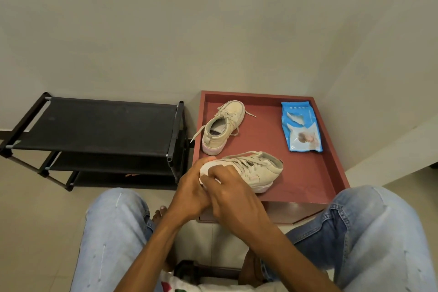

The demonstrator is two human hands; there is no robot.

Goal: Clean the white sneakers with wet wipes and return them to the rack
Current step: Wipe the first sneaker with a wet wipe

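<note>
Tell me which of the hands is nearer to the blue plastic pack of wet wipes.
Right. The right hand rests on the toe of the nearer white sneaker, on the side toward the blue plastic pack of wet wipes. The left hand grips the toe's far side, farther from the pack.

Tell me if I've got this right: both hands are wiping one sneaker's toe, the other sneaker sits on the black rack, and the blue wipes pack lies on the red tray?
Not quite. The head view shows the other sneaker on the red tray, not the black rack. Everything else holds.
</note>
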